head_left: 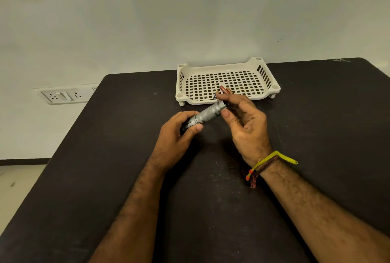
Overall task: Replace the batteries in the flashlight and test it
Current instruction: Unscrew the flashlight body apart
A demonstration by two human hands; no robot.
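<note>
A silver knurled flashlight [205, 114] lies slanted above the black table [126, 157], its head end wrapped in my left hand [179, 132]. My right hand [244, 121] pinches the tail end of the flashlight between thumb and fingers; whether the tail cap is on is hidden by the fingers. Just beyond those fingers, red batteries [224, 89] lie in the white tray [268, 92], partly hidden by my fingertips.
The white perforated tray stands at the table's far edge against a pale wall. A wall socket strip [65, 95] sits to the left below table height. The table's left edge runs diagonally toward me, with floor beyond.
</note>
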